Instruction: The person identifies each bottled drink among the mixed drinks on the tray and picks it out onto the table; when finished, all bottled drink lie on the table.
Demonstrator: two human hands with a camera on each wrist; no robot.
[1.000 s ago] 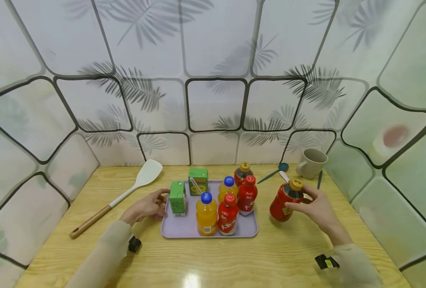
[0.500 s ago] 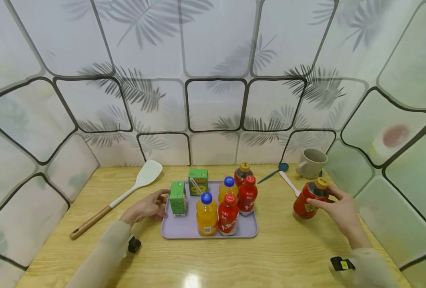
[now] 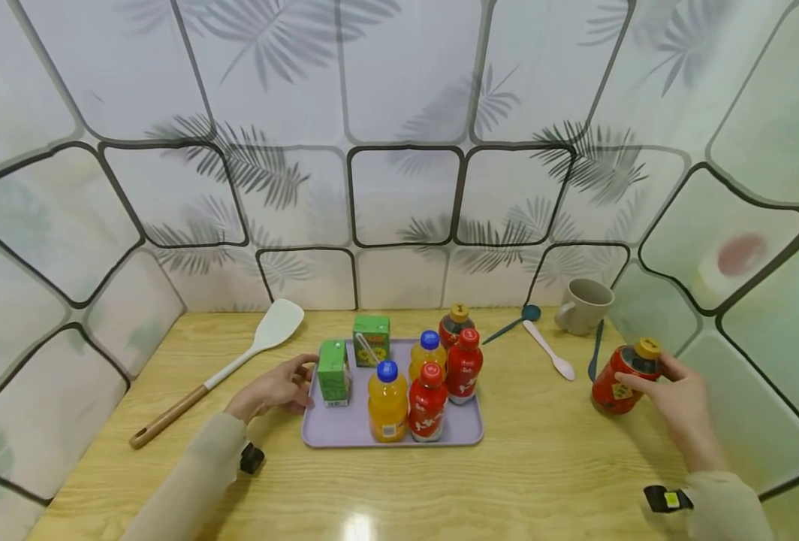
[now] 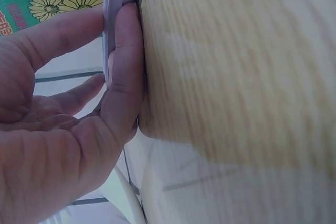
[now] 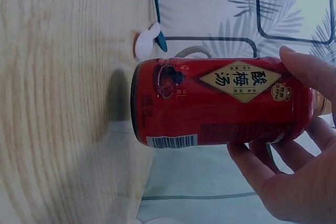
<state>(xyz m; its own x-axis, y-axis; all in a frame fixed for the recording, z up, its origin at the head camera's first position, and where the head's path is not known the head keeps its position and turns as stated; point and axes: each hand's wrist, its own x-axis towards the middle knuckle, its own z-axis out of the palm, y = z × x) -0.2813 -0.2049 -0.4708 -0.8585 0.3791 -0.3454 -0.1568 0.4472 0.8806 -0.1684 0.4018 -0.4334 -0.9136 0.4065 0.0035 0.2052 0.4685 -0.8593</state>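
My right hand (image 3: pixel 680 397) holds a dark drink bottle with a red label and yellow cap (image 3: pixel 625 376), the fingers around its upper part. In the right wrist view the bottle (image 5: pixel 220 103) hangs close over the table. At the left end of the lilac tray (image 3: pixel 359 434), my left hand (image 3: pixel 281 389) pinches the rim; the left wrist view has fingers on both sides of the tray edge (image 4: pixel 116 19). On the tray stand green drink cartons (image 3: pixel 334 373), orange juice bottles with blue caps (image 3: pixel 387 406), red bottles with red caps (image 3: pixel 428 406) and another yellow-capped bottle (image 3: pixel 456 329).
Left of the tray lies a white spatula with a wooden handle (image 3: pixel 220 376). At the back right are a grey mug (image 3: pixel 583 306), a pink spoon (image 3: pixel 550 351) and dark teal spoons (image 3: pixel 531 312). Patterned curtains (image 3: pixel 402 199) surround the table (image 3: pixel 399 496).
My right hand has carried the yellow-capped bottle to the right, away from the tray, uncovering the pink spoon and much of a teal spoon. The left hand and tray stay put.
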